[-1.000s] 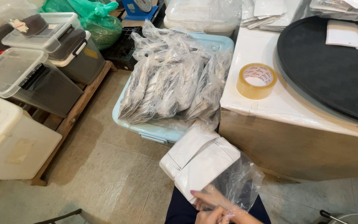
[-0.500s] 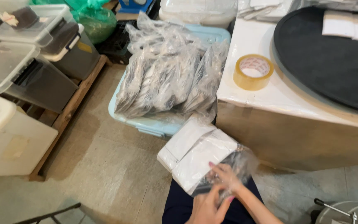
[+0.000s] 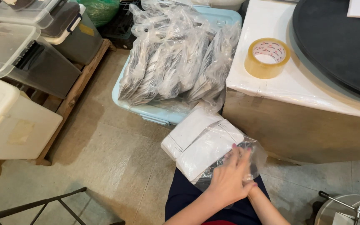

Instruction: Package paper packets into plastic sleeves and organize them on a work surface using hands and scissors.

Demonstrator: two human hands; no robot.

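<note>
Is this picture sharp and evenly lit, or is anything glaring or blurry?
Head view: even, soft light and faint shadows on the floor; white glints on the clear bags in the blue tub and on the bag under the left hand; the tape roll is crisp; the right hand is mostly hidden.

We couldn't see the right hand (image 3: pixel 250 188), hidden behind the left hand (image 3: pixel 229 180). Black round tray (image 3: pixel 338 41) & grey pot (image 3: pixel 346 210) were cut off at the frame edges; bagged contents in the blue bin (image 3: pixel 146 110) too blurry to ID.

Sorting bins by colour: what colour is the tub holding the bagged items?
Light blue tub, seen in the head view.
</note>
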